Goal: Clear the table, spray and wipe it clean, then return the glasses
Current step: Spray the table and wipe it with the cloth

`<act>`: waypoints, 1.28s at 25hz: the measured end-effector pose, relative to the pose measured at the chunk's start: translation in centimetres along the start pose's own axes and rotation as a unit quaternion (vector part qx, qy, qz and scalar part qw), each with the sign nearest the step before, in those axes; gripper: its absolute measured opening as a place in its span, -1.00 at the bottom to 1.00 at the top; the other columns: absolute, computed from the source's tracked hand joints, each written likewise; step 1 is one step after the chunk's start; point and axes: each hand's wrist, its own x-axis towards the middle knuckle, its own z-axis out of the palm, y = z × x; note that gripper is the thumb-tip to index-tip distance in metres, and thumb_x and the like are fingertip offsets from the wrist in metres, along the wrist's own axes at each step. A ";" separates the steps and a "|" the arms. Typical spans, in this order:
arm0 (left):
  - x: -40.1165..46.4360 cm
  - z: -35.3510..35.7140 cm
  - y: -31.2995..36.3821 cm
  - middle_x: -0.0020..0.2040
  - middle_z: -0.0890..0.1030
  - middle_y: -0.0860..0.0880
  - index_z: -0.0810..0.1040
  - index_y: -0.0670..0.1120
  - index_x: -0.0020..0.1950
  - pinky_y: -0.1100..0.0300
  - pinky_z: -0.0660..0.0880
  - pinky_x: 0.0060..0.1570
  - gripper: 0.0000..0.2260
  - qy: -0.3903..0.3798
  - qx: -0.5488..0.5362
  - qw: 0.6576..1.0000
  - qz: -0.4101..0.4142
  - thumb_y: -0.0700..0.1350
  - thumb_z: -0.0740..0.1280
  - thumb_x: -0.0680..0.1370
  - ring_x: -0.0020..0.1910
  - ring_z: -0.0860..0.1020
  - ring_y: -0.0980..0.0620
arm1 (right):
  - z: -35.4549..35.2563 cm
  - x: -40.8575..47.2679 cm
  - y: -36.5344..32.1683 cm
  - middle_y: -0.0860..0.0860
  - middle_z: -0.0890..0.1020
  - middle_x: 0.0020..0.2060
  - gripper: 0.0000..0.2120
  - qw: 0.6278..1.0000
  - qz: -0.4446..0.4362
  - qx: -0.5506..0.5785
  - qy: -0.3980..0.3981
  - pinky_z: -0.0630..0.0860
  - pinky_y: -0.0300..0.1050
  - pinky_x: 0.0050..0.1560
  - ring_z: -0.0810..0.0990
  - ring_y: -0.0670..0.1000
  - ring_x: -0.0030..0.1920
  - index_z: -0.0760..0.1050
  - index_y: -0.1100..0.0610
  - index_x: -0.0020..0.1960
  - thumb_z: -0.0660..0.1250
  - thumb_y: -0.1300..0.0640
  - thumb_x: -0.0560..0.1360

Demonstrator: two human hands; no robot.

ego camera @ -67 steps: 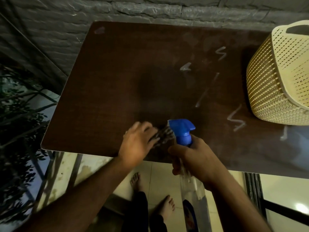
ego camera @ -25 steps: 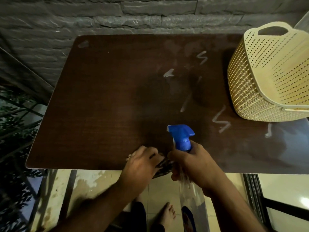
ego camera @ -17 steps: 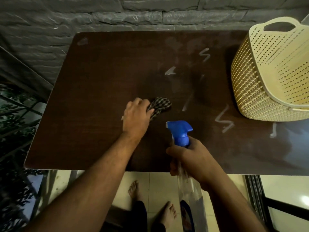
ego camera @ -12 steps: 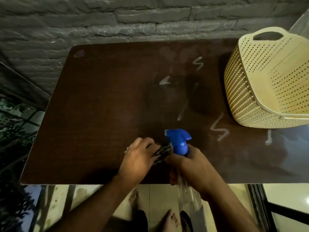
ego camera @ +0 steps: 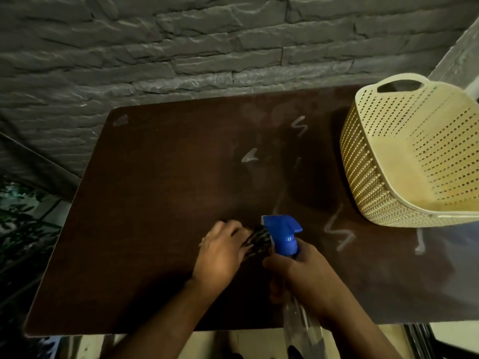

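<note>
Cloth [ego camera: 256, 240], one dark checked piece, lies bunched on the near middle of the brown worktop [ego camera: 160, 203] under the left hand [ego camera: 220, 255], whose fingers curl over it; one spray bottle [ego camera: 285, 237], blue nozzle pointing left, long axis running near to far, is gripped by the right hand [ego camera: 305, 278]; one cream perforated basket [ego camera: 414, 156] stands far right; several pale wet streaks [ego camera: 339, 233] mark the surface; no writing is readable.

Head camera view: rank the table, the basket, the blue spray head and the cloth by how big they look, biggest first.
1. table
2. basket
3. and 4. blue spray head and cloth: unsure, since the left hand covers most of the cloth and the spray head sits nearer the camera.
</note>
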 end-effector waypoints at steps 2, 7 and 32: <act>2.4 -0.4 -3.6 0.05 0.51 0.07 0.56 0.04 0.11 0.08 0.50 -0.07 -0.79 0.040 0.006 0.999 -0.017 0.00 0.27 0.51 -0.01 0.45 0.01 | -0.2 0.8 -0.3 0.09 0.60 -0.38 -0.85 1.000 0.004 -0.010 0.005 0.63 0.21 -0.11 0.59 0.10 -0.37 0.49 0.11 0.03 0.37 0.21 0.48; 13.1 -2.4 -9.7 0.04 0.53 -0.06 0.54 -0.05 0.10 -0.03 0.49 -0.02 -0.81 0.112 0.047 0.985 -0.126 0.00 0.31 0.56 -0.01 0.46 -0.11 | -0.5 4.1 -2.3 0.12 0.63 -0.30 -0.75 0.998 0.057 0.000 -0.008 0.62 0.23 -0.03 0.61 0.10 -0.32 0.45 0.03 0.12 0.40 0.18 0.48; 26.8 -9.7 -29.6 0.03 0.53 -0.16 0.54 -0.12 0.09 -0.05 0.43 0.01 -0.79 0.128 0.068 0.978 -0.153 -0.01 0.30 0.57 0.01 0.48 -0.20 | 2.6 20.5 -17.2 0.14 0.61 -0.28 -0.86 0.997 0.065 -0.024 -0.025 0.61 -0.02 -0.15 0.59 0.07 -0.33 0.43 0.06 0.02 0.36 0.18 0.51</act>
